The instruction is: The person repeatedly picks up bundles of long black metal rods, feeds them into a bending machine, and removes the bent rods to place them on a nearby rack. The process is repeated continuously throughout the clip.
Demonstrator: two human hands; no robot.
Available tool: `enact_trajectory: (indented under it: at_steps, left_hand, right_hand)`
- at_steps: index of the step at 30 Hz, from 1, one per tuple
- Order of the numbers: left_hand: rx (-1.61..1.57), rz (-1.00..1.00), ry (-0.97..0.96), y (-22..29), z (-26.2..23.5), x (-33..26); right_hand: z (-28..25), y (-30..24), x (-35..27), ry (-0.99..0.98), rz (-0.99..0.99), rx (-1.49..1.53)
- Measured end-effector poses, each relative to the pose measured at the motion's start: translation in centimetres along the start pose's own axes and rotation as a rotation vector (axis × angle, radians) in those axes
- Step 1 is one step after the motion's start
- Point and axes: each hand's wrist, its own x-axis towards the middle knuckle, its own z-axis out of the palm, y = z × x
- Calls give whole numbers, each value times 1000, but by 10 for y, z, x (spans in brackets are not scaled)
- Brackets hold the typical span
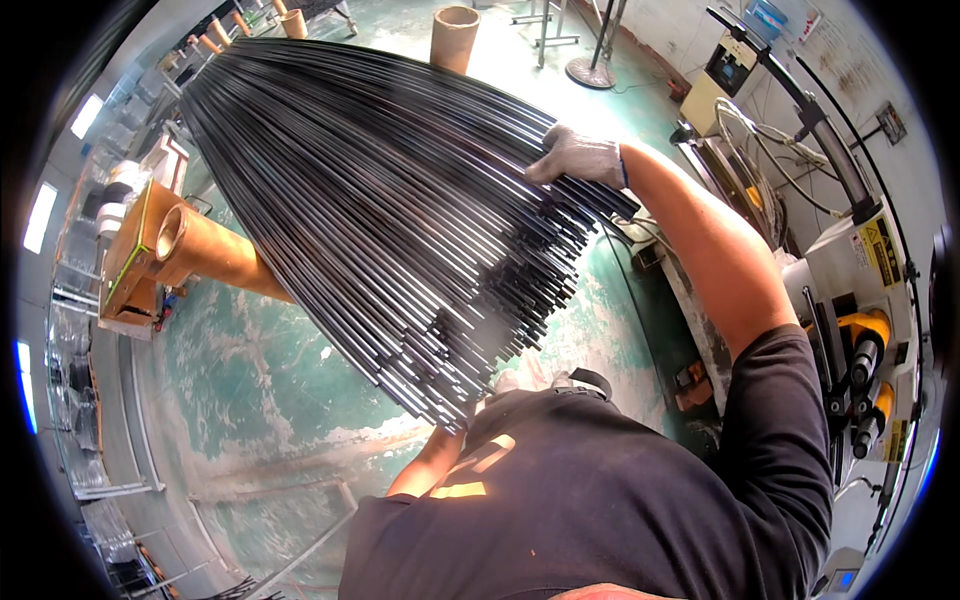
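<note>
A wide bundle of long, thin black rods (370, 190) stretches from the far left toward me, fanning out into uneven, shiny near ends. At its right edge my right hand (583, 160), in a pale knitted glove, is closed around several of the outer rods near their ends, thumb lying across the top. My left forearm (428, 462) reaches up to the bundle's nearest corner. The rod ends cover my left hand, so its fingers and any grip are hidden.
A thick brown tube (225, 255) lies under the bundle's left side, and another brown tube (455, 40) stands beyond it. On the right is a machine (850, 250) with hoses and orange-yellow fittings. A round stand base (590, 72) rests on the worn green floor (260, 370).
</note>
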Motion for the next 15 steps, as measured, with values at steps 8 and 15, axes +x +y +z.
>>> enact_trajectory:
  at_steps: [8,15]
  left_hand:
    - [147,67,-86,3,-1,-10]
    - [327,-4,-279,-5,46,-43]
  right_hand:
    - [-3,14,-49,-139,113,150]
    - [-14,31,-199,-68,198,-300]
